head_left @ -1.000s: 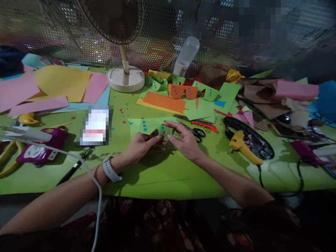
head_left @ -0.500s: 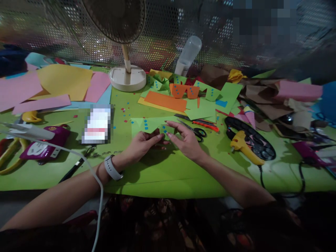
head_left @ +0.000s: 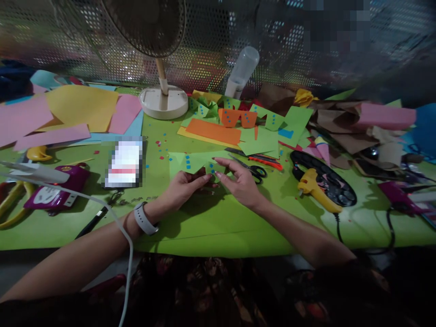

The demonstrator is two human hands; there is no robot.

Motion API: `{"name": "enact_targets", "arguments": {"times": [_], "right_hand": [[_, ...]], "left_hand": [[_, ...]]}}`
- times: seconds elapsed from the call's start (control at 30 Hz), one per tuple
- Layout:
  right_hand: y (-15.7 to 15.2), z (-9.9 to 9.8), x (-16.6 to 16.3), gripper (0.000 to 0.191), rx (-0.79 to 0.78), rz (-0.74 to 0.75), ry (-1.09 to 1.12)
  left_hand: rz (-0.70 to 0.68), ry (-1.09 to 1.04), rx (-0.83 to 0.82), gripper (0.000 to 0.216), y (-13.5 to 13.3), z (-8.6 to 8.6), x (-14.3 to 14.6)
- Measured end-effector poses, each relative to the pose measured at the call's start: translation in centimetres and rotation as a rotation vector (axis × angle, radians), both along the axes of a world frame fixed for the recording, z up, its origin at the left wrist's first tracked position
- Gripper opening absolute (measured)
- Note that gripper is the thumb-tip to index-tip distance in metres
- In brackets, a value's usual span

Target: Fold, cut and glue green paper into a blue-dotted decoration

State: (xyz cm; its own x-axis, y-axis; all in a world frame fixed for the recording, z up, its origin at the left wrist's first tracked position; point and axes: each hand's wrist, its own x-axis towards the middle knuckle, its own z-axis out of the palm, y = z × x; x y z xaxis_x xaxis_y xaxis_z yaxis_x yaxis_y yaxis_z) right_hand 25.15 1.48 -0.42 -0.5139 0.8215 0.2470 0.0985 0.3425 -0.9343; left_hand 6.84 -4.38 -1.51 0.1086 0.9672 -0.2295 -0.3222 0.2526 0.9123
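A green paper piece with small blue squares stuck on it (head_left: 188,161) is held low over the table, between my hands. My left hand (head_left: 185,188) pinches its lower edge between thumb and fingers. At its right end, my right hand (head_left: 240,182) has the index finger and thumb around the part with blue squares, the fingertips against the paper. The fingers curled beneath are partly hidden. Scissors with black handles (head_left: 258,172) lie just beyond my right hand, beside an orange cutter (head_left: 267,162).
Orange paper glasses (head_left: 235,118) and green cut paper lie at the back, before a bottle (head_left: 243,68). A fan (head_left: 163,102) stands behind a phone (head_left: 124,161). On the right are a yellow glue gun (head_left: 320,190) and black palette (head_left: 345,195); a purple power strip (head_left: 64,186) is left.
The view has shifted very slightly. Both hands keep nearly the same pose on the green paper piece, and nothing else on the table has visibly moved.
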Motion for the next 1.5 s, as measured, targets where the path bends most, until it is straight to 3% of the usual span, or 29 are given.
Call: {"name": "enact_targets", "arguments": {"times": [0.67,0.87,1.13,1.5], "right_hand": [[-0.1,0.2,0.0,0.041,-0.025,0.042,-0.007],[0.0,0.3,0.1,0.038,-0.015,-0.019,-0.013],[-0.2,0.2,0.0,0.038,0.002,-0.013,-0.001],[-0.5,0.5,0.0,0.035,-0.027,0.014,0.023]], "left_hand": [[-0.025,0.039,0.036,0.032,0.0,0.1,0.1],[0.016,0.04,-0.011,0.033,0.0,0.6,0.2],[0.068,0.094,0.084,0.042,-0.1,0.4,0.1],[0.123,0.264,0.218,0.026,-0.1,1.4,-0.1]]}}
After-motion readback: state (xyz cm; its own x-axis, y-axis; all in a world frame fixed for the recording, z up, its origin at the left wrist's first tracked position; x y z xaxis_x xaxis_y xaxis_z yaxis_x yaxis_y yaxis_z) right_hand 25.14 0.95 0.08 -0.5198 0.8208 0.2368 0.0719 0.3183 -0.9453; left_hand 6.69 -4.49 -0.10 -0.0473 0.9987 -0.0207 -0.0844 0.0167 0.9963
